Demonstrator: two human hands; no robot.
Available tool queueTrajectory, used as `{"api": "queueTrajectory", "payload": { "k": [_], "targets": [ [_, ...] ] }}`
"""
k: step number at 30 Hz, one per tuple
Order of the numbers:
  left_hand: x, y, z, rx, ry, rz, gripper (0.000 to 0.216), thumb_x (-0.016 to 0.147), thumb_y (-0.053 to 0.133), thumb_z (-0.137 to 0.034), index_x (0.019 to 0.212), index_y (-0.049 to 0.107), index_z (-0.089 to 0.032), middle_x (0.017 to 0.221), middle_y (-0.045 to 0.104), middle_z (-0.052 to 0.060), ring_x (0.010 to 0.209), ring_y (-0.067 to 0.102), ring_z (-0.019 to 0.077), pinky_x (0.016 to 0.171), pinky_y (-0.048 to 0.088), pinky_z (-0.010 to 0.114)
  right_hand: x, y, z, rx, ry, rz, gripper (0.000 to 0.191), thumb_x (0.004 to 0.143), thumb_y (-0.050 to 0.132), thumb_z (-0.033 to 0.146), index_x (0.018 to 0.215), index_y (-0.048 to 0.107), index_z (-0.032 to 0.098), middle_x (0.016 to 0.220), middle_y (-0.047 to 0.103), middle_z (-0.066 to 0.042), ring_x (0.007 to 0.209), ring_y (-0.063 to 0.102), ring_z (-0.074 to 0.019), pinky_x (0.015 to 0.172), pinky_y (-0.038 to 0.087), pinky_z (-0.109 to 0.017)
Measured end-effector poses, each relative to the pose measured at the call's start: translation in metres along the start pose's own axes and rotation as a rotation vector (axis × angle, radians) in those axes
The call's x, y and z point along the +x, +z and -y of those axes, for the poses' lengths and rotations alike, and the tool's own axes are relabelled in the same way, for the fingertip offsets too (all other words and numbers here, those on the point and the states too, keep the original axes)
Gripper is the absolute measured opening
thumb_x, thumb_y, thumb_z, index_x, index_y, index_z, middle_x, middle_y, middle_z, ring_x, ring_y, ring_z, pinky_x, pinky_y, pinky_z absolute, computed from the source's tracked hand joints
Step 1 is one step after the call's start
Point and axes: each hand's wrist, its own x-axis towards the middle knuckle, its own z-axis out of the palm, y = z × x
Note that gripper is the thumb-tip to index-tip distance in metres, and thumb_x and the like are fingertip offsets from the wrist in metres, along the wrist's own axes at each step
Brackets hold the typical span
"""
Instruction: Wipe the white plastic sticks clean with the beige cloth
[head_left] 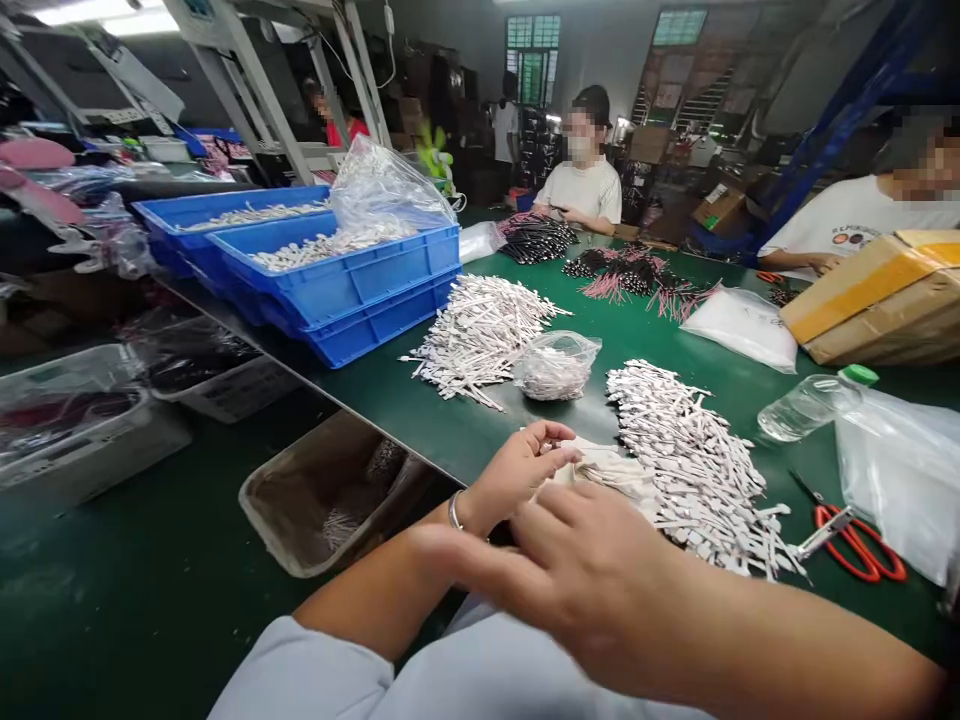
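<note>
My left hand (517, 470), with a silver bracelet at the wrist, is at the table's near edge. Its fingers and thumb curl toward each other around something small that I cannot make out. Crossing in front is my right hand (592, 560), smeared by motion, its fingertips hidden behind its own back. Just beyond both hands lies a cream-coloured cloth or bundle of pale strips (607, 465), partly covered by them. To its right spreads a heap of small white stick-like pieces (675, 450). A clear bag of similar pieces (556, 370) sits ahead of my left hand.
Another white heap (487, 330) lies beside stacked blue bins (375, 280). At right are red-handled scissors (862, 545), a bottle (810, 405), plastic bags (900, 470) and a carton (885, 300). Below the left edge stands a bin (277, 480). People sit across the table.
</note>
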Motion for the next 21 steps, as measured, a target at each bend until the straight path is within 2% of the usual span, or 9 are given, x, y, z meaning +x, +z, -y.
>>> {"api": "queueTrajectory", "payload": {
  "k": [2,3,5,8,10,12,15,19,21],
  "targets": [
    [-0.003,-0.003,-0.001,-0.006,-0.010,0.053,0.038,0.071,0.071,-0.037,0.099,0.057,-0.015,0.068,0.053,-0.003,0.054,0.040,0.0056,0.053,0.030,0.021,-0.076,0.014,-0.016,-0.021,0.233,-0.036,0.033,0.098,0.037,0.018,0.126,0.053,0.014,0.074,0.056,-0.005,0.063,0.052,-0.0190,0.057,0.040,-0.028],
    [-0.003,-0.004,-0.001,-0.004,-0.013,0.080,0.038,0.071,0.071,-0.038,0.099,0.058,-0.015,0.066,0.050,-0.005,0.053,0.037,0.0050,0.053,0.029,0.020,-0.123,0.019,-0.026,-0.053,0.433,-0.063,0.031,0.100,0.037,0.023,0.121,0.057,0.015,0.080,0.059,-0.006,0.068,0.055,-0.0196,0.059,0.042,-0.028],
    [0.000,-0.003,0.000,0.011,-0.016,0.127,0.037,0.072,0.071,-0.038,0.097,0.059,-0.015,0.066,0.046,-0.005,0.053,0.034,0.0042,0.052,0.027,0.020,-0.225,0.022,-0.042,-0.210,0.940,-0.115,0.032,0.099,0.038,0.035,0.111,0.064,0.019,0.093,0.062,-0.008,0.076,0.060,-0.0233,0.062,0.044,-0.030],
    [0.004,0.004,0.003,0.036,-0.011,0.202,0.034,0.073,0.070,-0.039,0.096,0.060,-0.016,0.069,0.043,-0.005,0.054,0.031,0.0039,0.051,0.026,0.020,-0.353,0.004,-0.042,-0.417,1.663,-0.042,0.034,0.090,0.053,0.044,0.111,0.067,0.021,0.083,0.063,-0.012,0.051,0.055,-0.0246,0.048,0.038,-0.033],
    [0.006,0.011,0.004,0.052,-0.015,0.239,0.033,0.073,0.070,-0.039,0.095,0.061,-0.017,0.068,0.042,-0.005,0.054,0.031,0.0042,0.051,0.025,0.019,-0.399,-0.015,-0.028,-0.395,1.991,-0.025,0.033,0.086,0.057,0.038,0.111,0.067,0.019,0.081,0.063,-0.014,0.051,0.054,-0.0259,0.049,0.037,-0.035],
    [0.007,0.019,0.003,0.077,-0.032,0.261,0.033,0.074,0.069,-0.040,0.096,0.061,-0.018,0.066,0.041,-0.006,0.053,0.030,0.0045,0.050,0.025,0.019,-0.415,-0.033,-0.016,-0.219,1.966,-0.075,0.030,0.090,0.051,0.040,0.098,0.071,0.019,0.091,0.062,-0.014,0.068,0.059,-0.0274,0.058,0.041,-0.034],
    [0.007,0.027,0.002,0.113,-0.068,0.311,0.034,0.074,0.069,-0.042,0.096,0.060,-0.019,0.062,0.038,-0.007,0.051,0.028,0.0046,0.048,0.022,0.019,-0.413,-0.053,-0.010,-0.369,2.048,-0.163,0.036,0.091,0.046,0.045,0.086,0.071,0.019,0.095,0.061,-0.015,0.075,0.057,-0.0301,0.065,0.039,-0.037],
    [0.005,0.034,0.000,0.140,-0.075,0.326,0.035,0.073,0.069,-0.043,0.097,0.061,-0.019,0.062,0.039,-0.007,0.050,0.027,0.0043,0.047,0.021,0.019,-0.388,-0.070,-0.019,-0.484,2.116,-0.139,0.035,0.090,0.047,0.040,0.103,0.069,0.016,0.087,0.061,-0.015,0.065,0.053,-0.0280,0.059,0.035,-0.035],
    [0.005,0.036,0.000,0.136,-0.071,0.324,0.036,0.072,0.070,-0.043,0.096,0.061,-0.018,0.062,0.040,-0.007,0.050,0.028,0.0043,0.047,0.021,0.019,-0.358,-0.067,-0.025,-0.542,2.025,-0.265,0.040,0.090,0.047,0.042,0.110,0.067,0.014,0.082,0.061,-0.014,0.064,0.053,-0.0265,0.058,0.035,-0.034]
  ]
}}
